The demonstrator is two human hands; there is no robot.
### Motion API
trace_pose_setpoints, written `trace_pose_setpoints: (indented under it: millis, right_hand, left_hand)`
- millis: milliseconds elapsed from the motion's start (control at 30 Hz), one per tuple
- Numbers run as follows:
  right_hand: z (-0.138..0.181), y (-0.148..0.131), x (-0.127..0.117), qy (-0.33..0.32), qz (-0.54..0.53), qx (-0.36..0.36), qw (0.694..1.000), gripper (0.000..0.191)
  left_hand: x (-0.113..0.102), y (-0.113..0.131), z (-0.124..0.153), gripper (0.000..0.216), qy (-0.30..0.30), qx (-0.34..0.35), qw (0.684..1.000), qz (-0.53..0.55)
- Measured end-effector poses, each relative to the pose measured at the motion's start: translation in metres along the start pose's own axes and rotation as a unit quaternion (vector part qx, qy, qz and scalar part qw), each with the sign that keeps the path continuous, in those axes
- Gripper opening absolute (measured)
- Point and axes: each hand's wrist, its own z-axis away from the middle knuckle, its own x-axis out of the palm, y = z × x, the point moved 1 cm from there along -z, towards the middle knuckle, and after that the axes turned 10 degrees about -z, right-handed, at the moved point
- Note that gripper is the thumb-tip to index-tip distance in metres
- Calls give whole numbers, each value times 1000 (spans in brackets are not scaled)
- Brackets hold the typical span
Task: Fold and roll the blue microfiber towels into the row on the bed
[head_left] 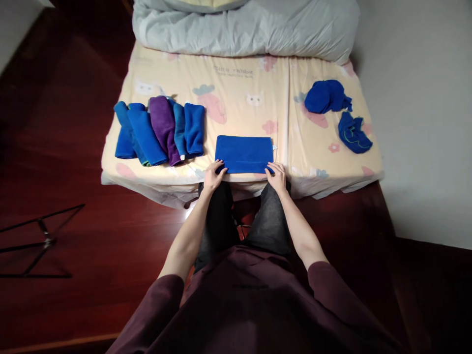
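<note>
One bed (239,115) held a bunched quilt (243,32); a row of rolled cloths (161,123) lay left; a flat blue cloth (243,150) lay at the near edge, its near corners pinched in the left hand (214,176) and right hand (277,177); two crumpled cloths (322,97) lay right.

The blue cloth (244,150) at the grip looks matt and fleecy; left of the grip, the rolled cloths (161,120) have a matt, soft nap; right of it, 2 crumpled cloths (322,97) look matt; around it, the sheet (250,118) is smooth fabric; beyond, the quilt (239,34) is wrinkled cloth; far left, the floor (99,167) resembles glossy wood.
</note>
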Motion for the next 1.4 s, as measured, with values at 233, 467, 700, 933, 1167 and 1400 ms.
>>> trace_pose_setpoints:
  millis: [233, 467, 700, 933, 1167, 1400]
  right_hand:
    - [-1, 6, 1, -48, 17, 36, 998, 41]
    - [-2, 5, 0, -52, 14, 70, 996, 57]
    - [-5, 2, -1, -18, 1, 96, 995, 56]
    - [-6, 1, -6, -3, -1, 100, 995, 44]
    - [-3, 13, -2, 52, -15, 134, 990, 27]
    - [-2, 25, 3, 112, -18, 175, 978, 41]
  left_hand:
    - [1, -5, -1, 53, -35, 24, 999, -34]
    - [2, -10, -2, 59, -22, 22, 999, -7]
    - [0, -12, -1, 57, 16, -23, 999, 17]
    - [-2, -12, 0, 44, 43, -74, 996, 19]
    - [-2, -10, 0, 30, 58, -109, 992, 33]
    - [-3, -9, -1, 38, 84, -132, 987, 33]
